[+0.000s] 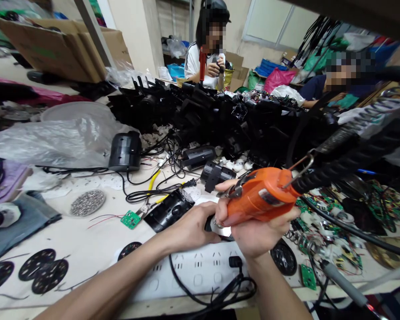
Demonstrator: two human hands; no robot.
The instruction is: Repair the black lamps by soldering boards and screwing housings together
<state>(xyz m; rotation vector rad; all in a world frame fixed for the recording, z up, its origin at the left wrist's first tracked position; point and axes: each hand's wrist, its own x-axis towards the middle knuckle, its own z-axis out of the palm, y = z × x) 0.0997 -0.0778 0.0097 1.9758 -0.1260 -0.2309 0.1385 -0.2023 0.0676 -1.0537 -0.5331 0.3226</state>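
An orange electric screwdriver (263, 195) is wrapped in the fingers of my right hand (258, 235), tilted with its tip end down toward the left. My left hand (193, 226) grips a small dark part with a white face (222, 228) just under that tip end. Fingers and tool hide most of this part, and I cannot make out its kind. Left of my left hand lies an open black half-shell housing (170, 211). Yellow-handled pliers (146, 204) and a green circuit board (130, 219) with thin wires rest beside it.
A white power strip (193, 271) with a plugged-in black cord runs along the front. Screws fill a round dish (87, 203) at left. Black housings (203, 111) pile up behind; circuit boards (333, 222) clutter the right. A coiled spring cable (346, 124) hangs from above. Two other people sit across.
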